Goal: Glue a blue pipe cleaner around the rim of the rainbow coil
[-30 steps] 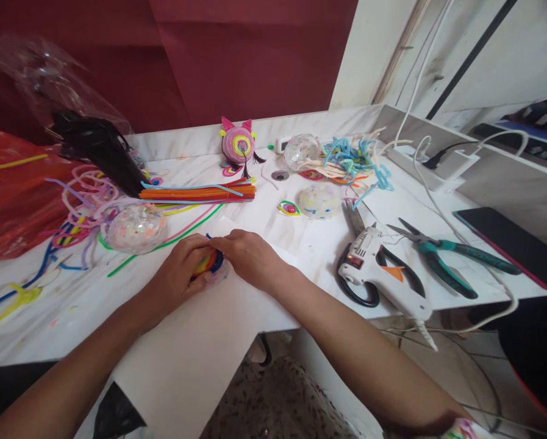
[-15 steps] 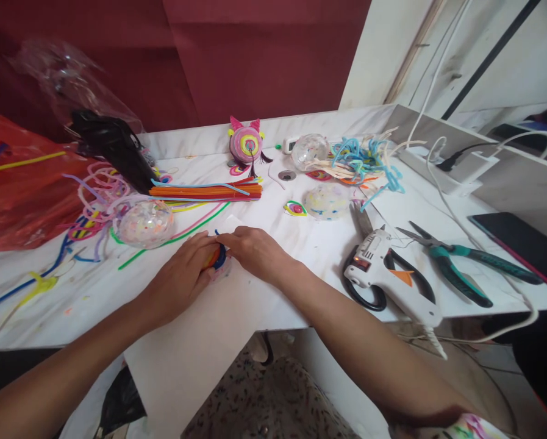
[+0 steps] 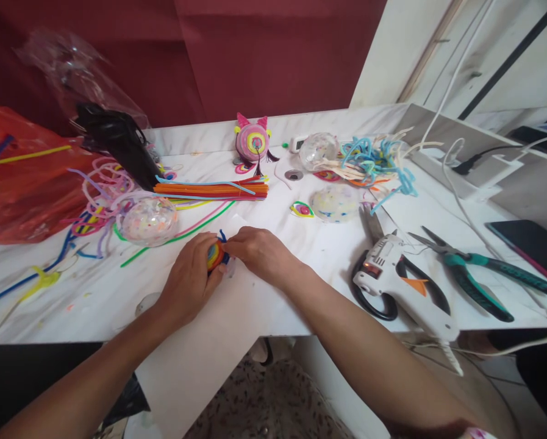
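My left hand [image 3: 191, 277] is closed around a small rounded piece coiled from rainbow pipe cleaner [image 3: 214, 256], its orange, yellow and blue bands showing between thumb and fingers. At its right side, my right hand [image 3: 259, 253] pinches a dark blue pipe cleaner [image 3: 222, 235] whose short end sticks up. Part of the coiled piece is hidden by the fingers. Both hands are above a sheet of white paper [image 3: 209, 347] that hangs over the table's front edge. Beyond them lies a bundle of orange and red pipe cleaners [image 3: 209, 189].
A glue gun [image 3: 385, 268] lies on scissors at right, beside green-handled pliers [image 3: 479, 268] and a phone [image 3: 529, 244]. Clear plastic domes [image 3: 149, 221], tangled blue pipe cleaners [image 3: 374, 160] and a pink horned ornament [image 3: 253, 143] stand behind. A red bag [image 3: 26, 201] is at left.
My left hand has tilted, and more of the rainbow coil shows. My right fingers have drawn slightly to the right. The whole view has shifted a little.
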Available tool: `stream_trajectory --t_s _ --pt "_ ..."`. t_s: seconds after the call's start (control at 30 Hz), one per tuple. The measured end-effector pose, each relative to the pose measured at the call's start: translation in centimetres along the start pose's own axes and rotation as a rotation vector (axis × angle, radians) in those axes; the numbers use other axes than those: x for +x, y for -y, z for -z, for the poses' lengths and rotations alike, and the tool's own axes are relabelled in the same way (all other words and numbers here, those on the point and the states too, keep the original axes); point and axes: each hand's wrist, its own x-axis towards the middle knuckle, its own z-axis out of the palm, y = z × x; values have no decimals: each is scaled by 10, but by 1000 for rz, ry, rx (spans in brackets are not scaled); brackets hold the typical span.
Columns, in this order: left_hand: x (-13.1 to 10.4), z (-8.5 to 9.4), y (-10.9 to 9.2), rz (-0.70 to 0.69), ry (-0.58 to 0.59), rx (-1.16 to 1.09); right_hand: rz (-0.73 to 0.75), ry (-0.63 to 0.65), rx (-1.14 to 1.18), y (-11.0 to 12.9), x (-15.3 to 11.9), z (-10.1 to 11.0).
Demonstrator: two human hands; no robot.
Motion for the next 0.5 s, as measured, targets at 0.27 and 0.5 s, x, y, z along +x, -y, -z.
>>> stream_trajectory --t_s 0.27,0.5 --pt "0 0 1 5 9 -16 24 4 12 -1 1 3" --pt "1 0 -3 28 17 -9 -13 -17 40 0 -1 -1"
